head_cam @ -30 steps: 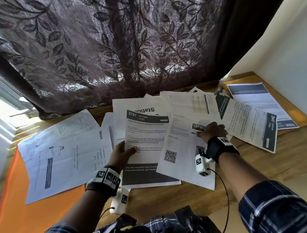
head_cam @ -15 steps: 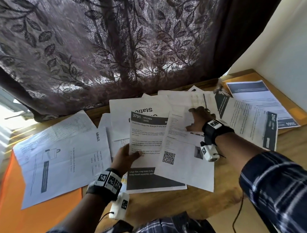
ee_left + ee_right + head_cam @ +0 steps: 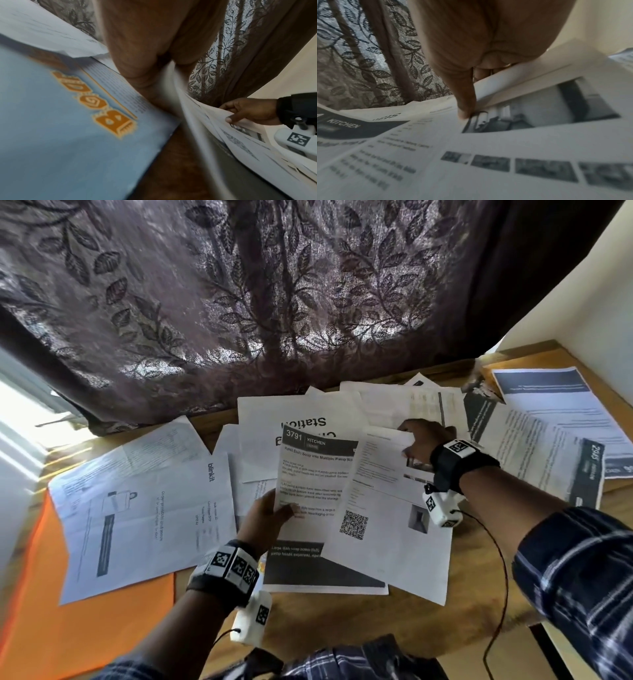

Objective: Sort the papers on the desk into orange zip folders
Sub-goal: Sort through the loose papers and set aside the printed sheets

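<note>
Several printed papers lie spread over the wooden desk (image 3: 479, 611). My left hand (image 3: 270, 515) grips the left edge of the "3791 KITCHEN" sheet (image 3: 315, 484), thumb on top, lifting it slightly. My right hand (image 3: 419, 440) pinches the top edge of the QR-code sheet (image 3: 383, 529), which overlaps the kitchen sheet; the thumb (image 3: 465, 108) presses on its printed face. The same right hand (image 3: 248, 112) shows in the left wrist view holding the raised page. An orange zip folder (image 3: 96, 621) lies at the left under the "blinkit" sheet (image 3: 147, 515).
A dark leaf-patterned curtain (image 3: 274, 302) hangs along the desk's back edge. More sheets (image 3: 548, 460) lie at the right near a cream wall (image 3: 599, 313), over another orange surface (image 3: 561, 361). A blue printed sheet with orange letters (image 3: 68, 121) lies under my left hand.
My right hand slid from the middle of the QR-code sheet up to its top edge and took hold of it. The left hand kept its grip on the kitchen sheet.
</note>
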